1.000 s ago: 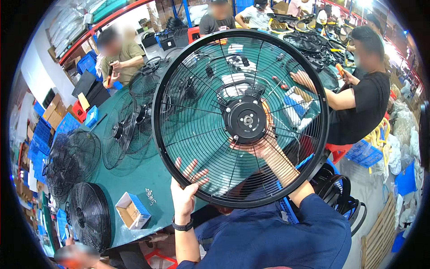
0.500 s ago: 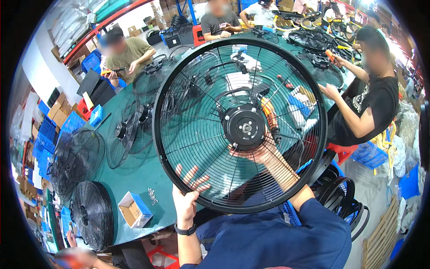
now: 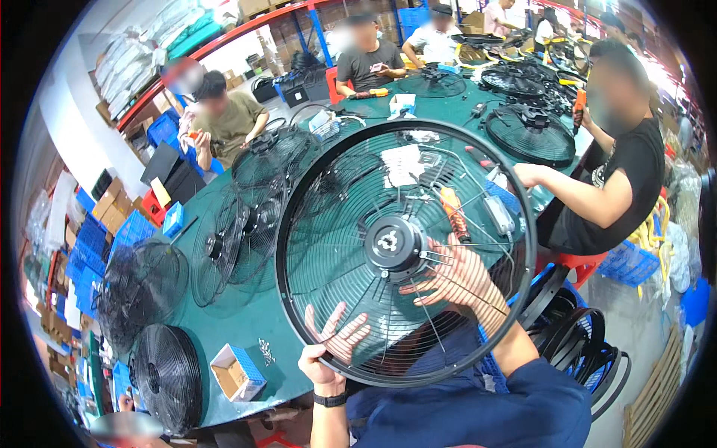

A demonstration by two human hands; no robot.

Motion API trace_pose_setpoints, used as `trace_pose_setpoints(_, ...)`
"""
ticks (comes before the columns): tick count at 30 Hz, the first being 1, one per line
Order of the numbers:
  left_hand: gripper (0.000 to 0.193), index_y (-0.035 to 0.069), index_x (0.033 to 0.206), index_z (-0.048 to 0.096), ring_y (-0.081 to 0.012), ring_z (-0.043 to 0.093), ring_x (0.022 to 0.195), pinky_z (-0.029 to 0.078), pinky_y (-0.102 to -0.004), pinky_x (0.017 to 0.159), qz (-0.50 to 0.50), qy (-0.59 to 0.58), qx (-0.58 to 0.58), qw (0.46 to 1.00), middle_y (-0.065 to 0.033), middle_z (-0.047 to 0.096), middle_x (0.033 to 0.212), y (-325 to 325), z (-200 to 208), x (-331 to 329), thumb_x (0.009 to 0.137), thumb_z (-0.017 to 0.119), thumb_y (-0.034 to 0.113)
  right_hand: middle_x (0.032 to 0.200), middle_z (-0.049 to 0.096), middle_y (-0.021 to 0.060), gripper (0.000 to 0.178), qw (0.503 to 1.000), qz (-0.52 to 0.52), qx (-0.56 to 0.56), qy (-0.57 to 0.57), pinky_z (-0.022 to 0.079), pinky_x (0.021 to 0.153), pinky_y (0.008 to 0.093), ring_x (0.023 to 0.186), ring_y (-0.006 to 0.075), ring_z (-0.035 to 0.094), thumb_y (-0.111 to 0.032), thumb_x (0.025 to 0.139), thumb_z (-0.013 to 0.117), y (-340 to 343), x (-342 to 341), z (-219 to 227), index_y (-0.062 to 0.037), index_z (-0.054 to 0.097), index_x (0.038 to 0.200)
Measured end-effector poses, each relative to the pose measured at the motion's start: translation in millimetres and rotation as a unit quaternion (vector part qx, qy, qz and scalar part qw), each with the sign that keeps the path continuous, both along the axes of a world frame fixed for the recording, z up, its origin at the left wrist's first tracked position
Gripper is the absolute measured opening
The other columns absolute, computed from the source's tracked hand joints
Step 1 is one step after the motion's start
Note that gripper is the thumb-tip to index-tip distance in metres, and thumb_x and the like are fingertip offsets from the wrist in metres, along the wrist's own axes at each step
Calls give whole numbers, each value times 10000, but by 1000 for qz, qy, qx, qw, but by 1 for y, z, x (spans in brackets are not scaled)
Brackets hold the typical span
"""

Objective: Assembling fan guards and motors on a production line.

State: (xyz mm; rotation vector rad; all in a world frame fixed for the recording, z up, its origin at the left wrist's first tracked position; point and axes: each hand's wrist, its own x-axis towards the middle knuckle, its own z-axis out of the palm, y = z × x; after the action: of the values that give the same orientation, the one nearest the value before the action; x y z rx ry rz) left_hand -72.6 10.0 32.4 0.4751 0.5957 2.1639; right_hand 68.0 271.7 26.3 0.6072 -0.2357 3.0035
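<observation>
A: Left to right, what's on the counter (image 3: 224, 321)?

B: Stack of wire grilles (image 3: 168, 381), black, low on the left; then an open box (image 3: 237, 373), blue and white; small pile of screws (image 3: 265, 351) just beside it

A: Left hand (image 3: 328, 347)?

B: Gripping the fan guard (image 3: 397, 260) at its lower-left rim: thumb on the near side, fingers fanned out behind the wires

A: So where's the guard relative to it?

B: Mostly up and right of that hand, face toward the camera, motor hub (image 3: 390, 239) at centre

A: Right hand (image 3: 459, 276)?

B: Behind the same guard, seen through the wires, right of and below the hub; fingers well spread, not closed round anything; can't tell if the fingertips touch the hub or wires

A: Further right?

B: Black hoops (image 3: 571, 317) low down; above them a co-worker (image 3: 635, 194) in black, orange tool (image 3: 579, 108) in one hand
</observation>
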Motion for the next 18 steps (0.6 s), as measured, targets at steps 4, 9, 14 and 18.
trace_pose_setpoints(4,800,226,1440,278,-635,385,1150,371,-686,945,60,3,-11,998,-319,289,1406,-7,-9,-5,664,470,206,1334,349,393,847,958,-214,68,-181,422,824,693,1169,619,381,-742,854,176,9,64,26,-121,218,1427)
trace_pose_setpoints(9,801,220,1452,223,-637,418,1110,389,-675,924,83,65,-49,993,-319,344,1365,-3,-7,-12,690,457,138,1186,496,288,759,859,-315,281,-291,545,778,507,1005,441,603,-214,886,605,1,89,-11,-152,89,1439)
trace_pose_setpoints(14,739,204,1452,213,-629,438,1090,407,-642,913,66,77,-58,993,-312,342,1363,6,7,-11,780,517,175,1028,551,316,728,862,-382,172,-284,584,620,492,786,453,653,-39,759,504,2,82,-20,-91,139,1387)
trace_pose_setpoints(18,741,195,1471,180,-581,471,1096,420,-597,925,42,86,24,995,-301,366,1360,25,20,-3,842,567,260,967,565,316,619,849,-404,92,-329,576,591,516,716,465,646,-143,752,484,15,78,-18,-83,224,1311)
